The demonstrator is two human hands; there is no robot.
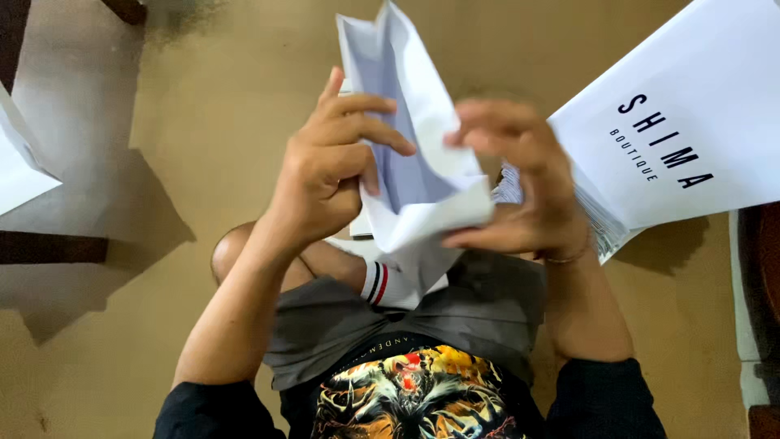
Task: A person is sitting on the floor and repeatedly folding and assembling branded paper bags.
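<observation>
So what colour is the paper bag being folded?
White paper bag, seen in the head view.

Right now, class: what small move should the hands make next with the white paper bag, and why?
Probably press the fold flat: the left hand pinches the white paper bag while the right hand curls at its creased, puffed lower corner.

I saw a stack of flat white paper bags (682, 122) at the right on the tan floor (203, 122), and another white sheet (20, 167) at the left edge.
</observation>
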